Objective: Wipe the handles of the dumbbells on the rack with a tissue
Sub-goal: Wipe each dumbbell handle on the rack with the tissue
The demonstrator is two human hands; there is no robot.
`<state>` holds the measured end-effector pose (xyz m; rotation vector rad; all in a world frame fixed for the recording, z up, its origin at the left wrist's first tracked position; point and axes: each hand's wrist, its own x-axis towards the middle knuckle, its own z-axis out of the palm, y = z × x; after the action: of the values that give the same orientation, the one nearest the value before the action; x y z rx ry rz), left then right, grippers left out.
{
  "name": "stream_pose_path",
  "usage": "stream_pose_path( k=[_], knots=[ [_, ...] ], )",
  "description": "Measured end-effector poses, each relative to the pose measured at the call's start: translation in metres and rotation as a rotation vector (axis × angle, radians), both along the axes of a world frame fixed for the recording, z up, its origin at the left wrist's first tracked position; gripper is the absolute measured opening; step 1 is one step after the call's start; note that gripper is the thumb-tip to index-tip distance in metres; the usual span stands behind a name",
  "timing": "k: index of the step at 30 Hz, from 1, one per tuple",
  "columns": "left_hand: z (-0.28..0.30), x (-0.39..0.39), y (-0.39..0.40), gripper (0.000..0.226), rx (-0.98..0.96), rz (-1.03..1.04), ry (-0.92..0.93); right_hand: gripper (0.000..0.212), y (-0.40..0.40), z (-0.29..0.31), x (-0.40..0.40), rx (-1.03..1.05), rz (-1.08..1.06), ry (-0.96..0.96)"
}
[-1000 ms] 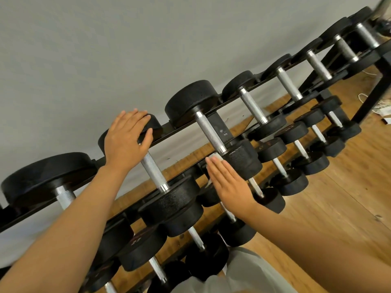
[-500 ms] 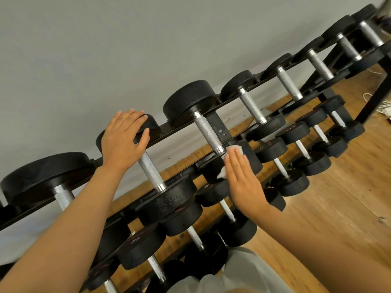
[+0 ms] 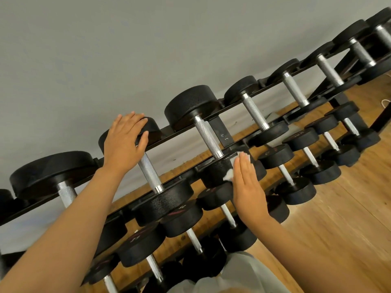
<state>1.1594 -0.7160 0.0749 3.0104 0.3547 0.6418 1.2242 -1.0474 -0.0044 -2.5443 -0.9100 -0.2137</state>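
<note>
Presently the flat right hand presses the tissue on the front weight; the handle, slanting toward the rack's back rail, lies just up-left.

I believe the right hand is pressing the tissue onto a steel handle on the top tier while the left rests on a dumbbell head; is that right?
Not quite. The head view shows the right hand pressing the tissue against a black dumbbell head, not a steel handle. The left hand does rest on a dumbbell head.
</note>
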Motion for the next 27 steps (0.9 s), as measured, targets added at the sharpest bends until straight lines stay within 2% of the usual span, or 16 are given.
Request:
stream_pose_path(
  k=[3, 6, 8, 10, 12, 16, 18, 22, 27],
  knots=[
    [-0.001, 0.000, -0.010, 0.044, -0.003, 0.064, 0.033, 0.070, -0.009, 0.002, 0.006, 0.017, 0.058, -0.026],
    [-0.001, 0.002, -0.024, 0.040, -0.031, 0.142, 0.033, 0.053, 0.013, 0.019, 0.025, 0.066, 0.012, 0.064],
    [-0.001, 0.003, -0.031, 0.040, -0.066, 0.185, 0.020, 0.051, 0.023, 0.024, 0.040, 0.063, 0.023, 0.116],
    [-0.001, 0.004, -0.035, 0.040, -0.091, 0.208, 0.015, 0.055, 0.018, 0.020, 0.042, 0.055, 0.078, 0.057],
    [-0.001, 0.005, -0.037, 0.040, -0.099, 0.230, 0.016, 0.069, -0.004, 0.006, 0.034, 0.065, 0.200, -0.023],
    [-0.007, 0.008, -0.050, 0.042, -0.112, 0.298, -0.002, 0.086, -0.044, -0.005, 0.034, 0.103, 0.403, -0.049],
    [-0.012, 0.008, -0.063, 0.042, -0.150, 0.315, -0.047, 0.078, -0.041, 0.000, 0.047, 0.146, 0.431, -0.010],
    [-0.029, 0.002, -0.115, 0.052, -0.213, 0.223, -0.038, 0.041, -0.022, 0.017, 0.073, 0.264, 0.444, 0.068],
    [-0.036, 0.006, -0.181, 0.051, -0.314, 0.108, -0.019, 0.033, -0.020, 0.034, 0.093, 0.374, 0.425, 0.164]
  ],
)
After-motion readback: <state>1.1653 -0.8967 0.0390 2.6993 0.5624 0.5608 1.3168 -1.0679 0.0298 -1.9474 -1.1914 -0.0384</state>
